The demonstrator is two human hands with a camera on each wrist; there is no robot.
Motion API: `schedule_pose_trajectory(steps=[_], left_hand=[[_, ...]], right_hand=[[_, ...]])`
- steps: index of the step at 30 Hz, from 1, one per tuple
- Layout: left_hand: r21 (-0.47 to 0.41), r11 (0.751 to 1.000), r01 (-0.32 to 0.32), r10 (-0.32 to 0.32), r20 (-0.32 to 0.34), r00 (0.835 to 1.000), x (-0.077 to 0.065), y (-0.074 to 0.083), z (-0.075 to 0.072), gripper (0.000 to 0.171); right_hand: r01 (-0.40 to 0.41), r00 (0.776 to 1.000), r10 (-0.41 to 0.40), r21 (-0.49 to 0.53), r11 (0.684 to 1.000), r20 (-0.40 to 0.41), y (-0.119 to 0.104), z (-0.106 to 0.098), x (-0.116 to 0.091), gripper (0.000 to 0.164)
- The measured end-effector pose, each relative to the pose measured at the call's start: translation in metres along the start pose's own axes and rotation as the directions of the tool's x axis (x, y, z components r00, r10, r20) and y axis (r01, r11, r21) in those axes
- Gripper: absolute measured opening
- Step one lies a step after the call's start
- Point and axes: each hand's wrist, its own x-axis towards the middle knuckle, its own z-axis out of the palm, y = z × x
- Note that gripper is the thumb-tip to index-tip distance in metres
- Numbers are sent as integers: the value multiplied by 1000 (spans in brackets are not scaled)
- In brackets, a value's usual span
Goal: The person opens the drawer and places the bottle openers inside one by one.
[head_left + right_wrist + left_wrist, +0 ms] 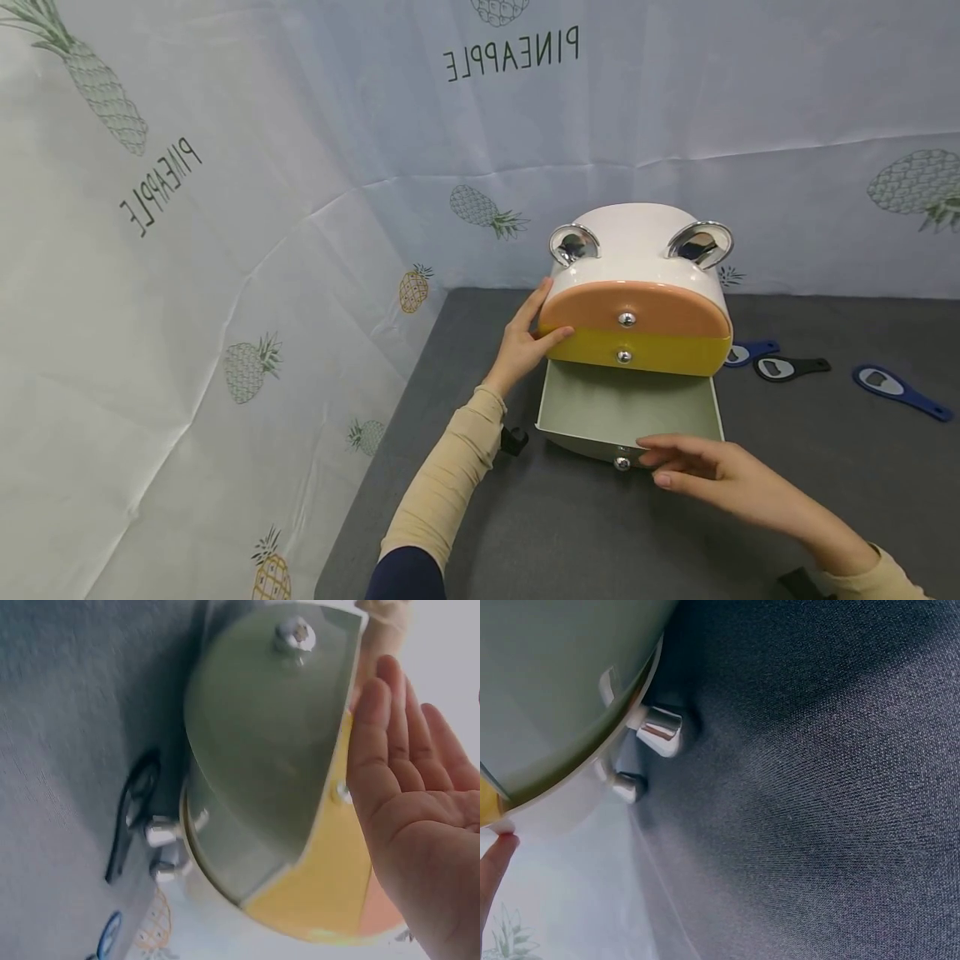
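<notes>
A rounded storage box (637, 250) with a white shell and two silver ear-shaped pieces stands on the table. Its orange top drawer (585, 304) and yellow middle drawer (667, 350) are closed, while the green bottom drawer (630, 404) is pulled out, with nothing visible inside. My left hand (522, 342) rests against the box's left side, thumb across the yellow front and fingers along the shell. Near the green drawer's front edge, right of its silver knob (622, 463), is my right hand (727, 479), holding nothing. The right wrist view shows its palm and extended fingers (371, 720).
Right of the box lie a black bottle opener (791, 367) and a blue one (903, 393); another blue opener (750, 352) is partly hidden by the box. Short silver feet (660, 731) support the box. A pineapple-print cloth (420, 100) hangs behind and left of the dark table (570, 533).
</notes>
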Motion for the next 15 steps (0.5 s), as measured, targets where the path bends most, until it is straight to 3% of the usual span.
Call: schedule_pose_trajectory(steps=[4,8,15], left_hand=[[13,1000,1,-1,-6,1000,4,-17,3,80],[7,1000,-16,16,-5,1000,5,-23,4,79],[11,1000,-19,19,-7,1000,5,-24,5,79]], right_hand=[[11,997,-12,-16,1000,-75,-1,-13,-4,37],[-20,987,12,-46,999,-163,1,-29,-8,37],[-145,940,100,-117,982,-326,16,-63,-14,39]])
